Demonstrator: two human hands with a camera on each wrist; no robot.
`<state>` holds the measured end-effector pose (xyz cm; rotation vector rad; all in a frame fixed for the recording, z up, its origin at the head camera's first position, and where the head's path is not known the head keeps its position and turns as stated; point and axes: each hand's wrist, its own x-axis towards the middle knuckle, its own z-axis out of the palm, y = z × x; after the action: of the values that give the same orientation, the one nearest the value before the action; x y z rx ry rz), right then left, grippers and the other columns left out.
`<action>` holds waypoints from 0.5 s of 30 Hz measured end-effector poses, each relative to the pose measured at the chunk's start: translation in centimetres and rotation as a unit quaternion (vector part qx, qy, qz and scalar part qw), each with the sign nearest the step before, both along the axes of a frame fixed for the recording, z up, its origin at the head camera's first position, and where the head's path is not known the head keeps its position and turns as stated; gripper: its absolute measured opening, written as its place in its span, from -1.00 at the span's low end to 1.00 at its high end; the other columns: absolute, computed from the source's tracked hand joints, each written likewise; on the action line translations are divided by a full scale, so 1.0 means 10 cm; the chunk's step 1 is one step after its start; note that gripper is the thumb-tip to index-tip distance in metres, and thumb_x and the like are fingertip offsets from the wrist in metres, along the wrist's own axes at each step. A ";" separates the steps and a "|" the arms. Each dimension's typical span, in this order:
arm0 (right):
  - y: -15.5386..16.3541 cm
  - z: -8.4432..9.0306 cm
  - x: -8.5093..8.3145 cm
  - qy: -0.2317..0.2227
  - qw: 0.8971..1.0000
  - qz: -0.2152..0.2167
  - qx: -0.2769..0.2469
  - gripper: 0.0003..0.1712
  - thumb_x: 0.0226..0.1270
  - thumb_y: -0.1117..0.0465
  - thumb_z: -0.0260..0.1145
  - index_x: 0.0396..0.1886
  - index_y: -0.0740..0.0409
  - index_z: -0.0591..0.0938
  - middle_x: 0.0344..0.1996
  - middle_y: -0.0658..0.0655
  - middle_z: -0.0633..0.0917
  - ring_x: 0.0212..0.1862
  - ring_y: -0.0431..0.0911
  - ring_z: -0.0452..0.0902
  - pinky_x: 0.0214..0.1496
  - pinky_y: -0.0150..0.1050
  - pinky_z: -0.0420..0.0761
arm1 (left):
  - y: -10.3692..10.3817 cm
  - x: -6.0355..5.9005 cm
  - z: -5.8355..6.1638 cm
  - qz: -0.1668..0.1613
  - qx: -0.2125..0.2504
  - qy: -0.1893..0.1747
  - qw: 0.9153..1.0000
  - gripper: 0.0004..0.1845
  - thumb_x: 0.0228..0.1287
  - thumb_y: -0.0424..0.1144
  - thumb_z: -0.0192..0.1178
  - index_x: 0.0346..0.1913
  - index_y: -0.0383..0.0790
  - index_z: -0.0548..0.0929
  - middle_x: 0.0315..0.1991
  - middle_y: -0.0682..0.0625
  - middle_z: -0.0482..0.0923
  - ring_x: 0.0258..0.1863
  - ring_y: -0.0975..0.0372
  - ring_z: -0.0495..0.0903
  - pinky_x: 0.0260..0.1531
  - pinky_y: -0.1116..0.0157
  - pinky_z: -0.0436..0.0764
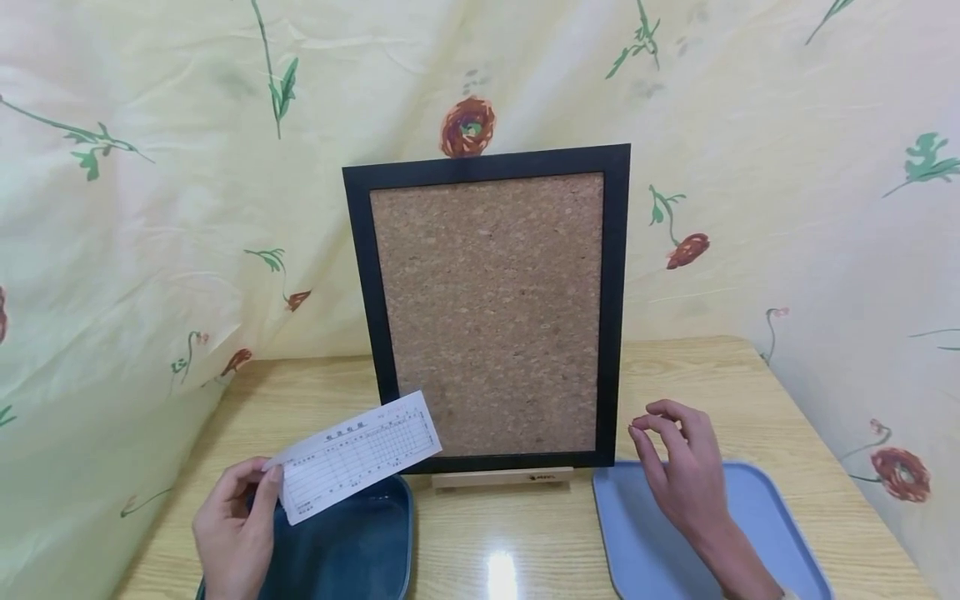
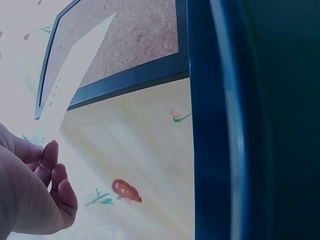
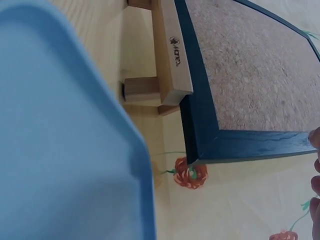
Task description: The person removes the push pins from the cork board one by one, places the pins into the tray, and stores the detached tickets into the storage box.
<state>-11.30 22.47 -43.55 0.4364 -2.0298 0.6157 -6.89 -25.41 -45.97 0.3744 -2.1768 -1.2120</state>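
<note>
My left hand (image 1: 255, 500) pinches the left end of a white printed paper slip (image 1: 360, 454), holding it above a dark teal tray (image 1: 360, 546). The slip's right end overlaps the lower left corner of a black-framed cork board (image 1: 491, 308), which stands upright on a wooden stand (image 1: 501, 477). In the left wrist view the left hand (image 2: 35, 195) holds the slip (image 2: 75, 70) in front of the cork board (image 2: 140, 30). My right hand (image 1: 671, 458) hovers over a light blue tray (image 1: 765, 517), fingers loosely curled, with nothing visible in them. Its fingertips (image 3: 315, 170) show at the right wrist view's edge.
The wooden table (image 1: 517, 533) is backed by a pale floral cloth (image 1: 150, 208) draped close behind and to both sides. The dark tray (image 2: 250, 125) fills the right of the left wrist view. The light blue tray (image 3: 60, 150) lies beside the stand (image 3: 172, 55).
</note>
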 end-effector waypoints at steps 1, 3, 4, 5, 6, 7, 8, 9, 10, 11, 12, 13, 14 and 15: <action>0.01 0.00 0.01 -0.002 1.000 -0.001 0.001 -0.40 0.56 -0.12 0.07 -0.43 0.30 0.67 -0.21 0.33 0.66 -0.19 0.15 0.46 -0.22 -0.25 0.24 | 0.03 0.02 0.05 0.002 0.005 0.001 1.000 -0.83 0.46 -0.31 0.14 -0.01 -0.25 0.64 -0.27 0.17 0.57 -0.28 0.36 0.47 -0.29 0.56 0.40; 0.04 -0.01 0.03 -0.006 1.000 -0.004 0.002 -0.39 0.56 -0.13 0.07 -0.43 0.30 0.67 -0.22 0.33 0.66 -0.19 0.15 0.46 -0.22 -0.24 0.24 | 0.10 0.07 0.20 0.006 0.008 0.000 1.000 -0.85 0.45 -0.37 0.13 -0.03 -0.31 0.64 -0.30 0.19 0.55 -0.31 0.37 0.46 -0.31 0.57 0.39; 0.05 -0.02 0.04 -0.010 1.000 -0.006 0.003 -0.38 0.56 -0.14 0.06 -0.43 0.30 0.67 -0.22 0.33 0.66 -0.19 0.15 0.46 -0.22 -0.24 0.24 | 0.16 0.10 0.30 0.012 0.010 -0.007 1.000 -0.85 0.44 -0.38 0.14 -0.04 -0.34 0.64 -0.32 0.19 0.55 -0.32 0.38 0.45 -0.31 0.57 0.39; 0.06 -0.03 0.05 -0.015 1.000 -0.008 0.005 -0.37 0.56 -0.15 0.05 -0.43 0.29 0.67 -0.22 0.33 0.66 -0.19 0.15 0.46 -0.22 -0.24 0.24 | 0.20 0.13 0.39 0.014 0.012 -0.011 1.000 -0.85 0.44 -0.41 0.13 -0.04 -0.37 0.63 -0.33 0.22 0.53 -0.34 0.39 0.44 -0.32 0.58 0.39; 0.07 -0.03 0.06 -0.021 1.000 -0.010 0.006 -0.36 0.56 -0.16 0.04 -0.43 0.29 0.67 -0.21 0.32 0.65 -0.19 0.15 0.45 -0.21 -0.24 0.25 | 0.24 0.15 0.45 0.018 0.010 -0.016 1.000 -0.86 0.44 -0.41 0.13 -0.05 -0.36 0.63 -0.34 0.28 0.51 -0.35 0.42 0.43 -0.32 0.59 0.39; 0.08 -0.04 0.07 -0.023 1.000 -0.012 0.007 -0.36 0.56 -0.17 0.03 -0.43 0.29 0.67 -0.21 0.33 0.65 -0.19 0.15 0.45 -0.21 -0.24 0.25 | 0.27 0.17 0.52 0.020 0.009 -0.021 1.000 -0.86 0.43 -0.43 0.13 -0.06 -0.38 0.63 -0.35 0.30 0.49 -0.36 0.44 0.42 -0.33 0.59 0.38; 0.09 -0.05 0.08 -0.024 1.000 -0.014 0.008 -0.35 0.56 -0.17 0.03 -0.43 0.29 0.67 -0.21 0.33 0.65 -0.20 0.15 0.45 -0.21 -0.24 0.25 | 0.29 0.18 0.55 0.022 0.009 -0.028 0.999 -0.86 0.43 -0.43 0.12 -0.05 -0.38 0.62 -0.36 0.33 0.47 -0.36 0.45 0.41 -0.33 0.60 0.37; 0.10 -0.06 0.09 -0.025 1.000 -0.016 0.008 -0.35 0.56 -0.18 0.03 -0.43 0.29 0.67 -0.21 0.32 0.65 -0.20 0.15 0.45 -0.22 -0.24 0.25 | 0.31 0.20 0.58 0.025 0.010 -0.033 0.999 -0.86 0.43 -0.44 0.12 -0.06 -0.38 0.62 -0.36 0.36 0.45 -0.37 0.46 0.40 -0.33 0.60 0.37; 0.10 -0.06 0.09 -0.024 1.000 -0.017 0.009 -0.35 0.56 -0.18 0.02 -0.43 0.28 0.67 -0.21 0.32 0.66 -0.20 0.15 0.45 -0.22 -0.24 0.25 | 0.32 0.21 0.60 0.028 0.011 -0.038 0.999 -0.86 0.43 -0.44 0.12 -0.05 -0.38 0.62 -0.36 0.38 0.44 -0.37 0.47 0.40 -0.33 0.61 0.37; 0.11 -0.07 0.10 -0.024 0.999 -0.018 0.010 -0.35 0.56 -0.18 0.02 -0.43 0.28 0.67 -0.21 0.32 0.66 -0.20 0.15 0.45 -0.22 -0.25 0.25 | 0.33 0.21 0.60 0.032 0.010 -0.045 0.998 -0.86 0.43 -0.44 0.11 -0.05 -0.38 0.62 -0.36 0.39 0.44 -0.36 0.48 0.39 -0.33 0.62 0.36; 0.11 -0.08 0.10 -0.022 1.000 -0.018 0.010 -0.35 0.56 -0.17 0.03 -0.43 0.28 0.67 -0.21 0.33 0.66 -0.20 0.15 0.45 -0.22 -0.25 0.25 | 0.33 0.22 0.61 0.037 0.009 -0.050 0.998 -0.86 0.43 -0.44 0.12 -0.05 -0.37 0.62 -0.36 0.39 0.43 -0.36 0.48 0.39 -0.32 0.63 0.36; 0.11 -0.08 0.10 -0.017 1.000 -0.019 0.010 -0.35 0.56 -0.17 0.03 -0.43 0.28 0.67 -0.22 0.33 0.66 -0.21 0.15 0.46 -0.22 -0.24 0.25 | 0.33 0.22 0.60 0.040 0.009 -0.051 0.998 -0.85 0.44 -0.43 0.12 -0.04 -0.38 0.62 -0.36 0.39 0.44 -0.36 0.48 0.39 -0.32 0.64 0.36; 0.12 -0.09 0.10 -0.016 1.000 -0.019 0.010 -0.35 0.56 -0.17 0.03 -0.43 0.28 0.67 -0.22 0.33 0.66 -0.21 0.15 0.46 -0.22 -0.25 0.24 | 0.33 0.22 0.60 0.042 0.011 -0.052 0.998 -0.85 0.44 -0.43 0.12 -0.04 -0.38 0.62 -0.36 0.39 0.44 -0.35 0.48 0.40 -0.32 0.64 0.37; 0.12 -0.09 0.10 -0.016 1.000 -0.019 0.010 -0.36 0.56 -0.17 0.03 -0.43 0.28 0.67 -0.22 0.33 0.66 -0.21 0.15 0.46 -0.22 -0.24 0.24 | 0.32 0.22 0.59 0.044 0.011 -0.052 0.998 -0.85 0.44 -0.43 0.12 -0.04 -0.38 0.62 -0.36 0.40 0.45 -0.35 0.48 0.40 -0.31 0.64 0.37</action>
<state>-10.29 23.66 -44.47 0.4007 -2.0709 0.5826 -4.69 -22.17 -40.05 0.5475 -2.2110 -1.1942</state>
